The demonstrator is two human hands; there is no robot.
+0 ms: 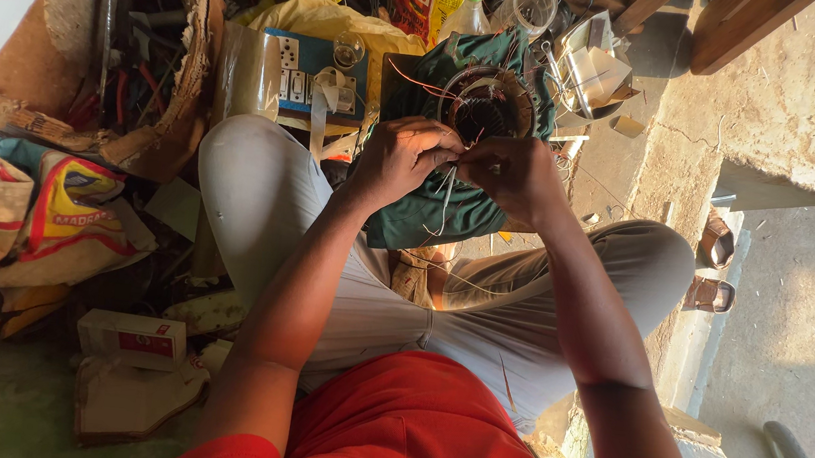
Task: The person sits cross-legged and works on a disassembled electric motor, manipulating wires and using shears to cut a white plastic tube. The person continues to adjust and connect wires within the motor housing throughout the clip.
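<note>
I sit cross-legged with a round motor stator [484, 102] in front of my knees, resting on a dark green cloth [429, 216]. Its ring shows copper windings and thin loose wires. My left hand [403, 156] and my right hand [512, 174] meet just below the stator. Both pinch a small bundle of thin white and copper wires [447, 185] that hangs down between them. The fingertips are pressed together over the wire ends, which hides exactly how the strands lie.
A blue switchboard [303, 75] lies left of the stator. A torn cardboard box of tools [160, 56] and printed sacks [40, 214] crowd the left. A plastic bottle [469, 6] stands behind. Sandals [712, 268] sit by a concrete step [788, 106] at right.
</note>
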